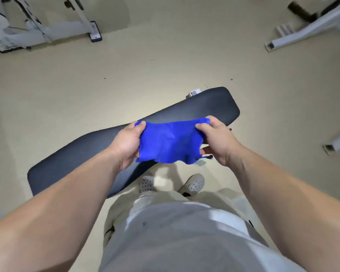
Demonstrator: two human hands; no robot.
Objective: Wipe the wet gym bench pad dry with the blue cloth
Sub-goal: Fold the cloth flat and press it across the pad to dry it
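A long dark bench pad point(82, 154) runs diagonally from lower left to upper right across the middle of the view. Above its centre I hold a bright blue cloth point(169, 141) stretched between both hands. My left hand point(129, 142) pinches the cloth's left edge. My right hand point(217, 139) grips its right edge. The cloth hangs in the air, apart from the pad, and hides part of the pad beneath it. I cannot make out any wetness on the pad.
Beige floor surrounds the bench. White machine frames stand at the top left point(37, 30), top right point(306, 30) and right edge point(338, 143). My feet in white perforated shoes point(192, 184) stand just beside the pad's near side.
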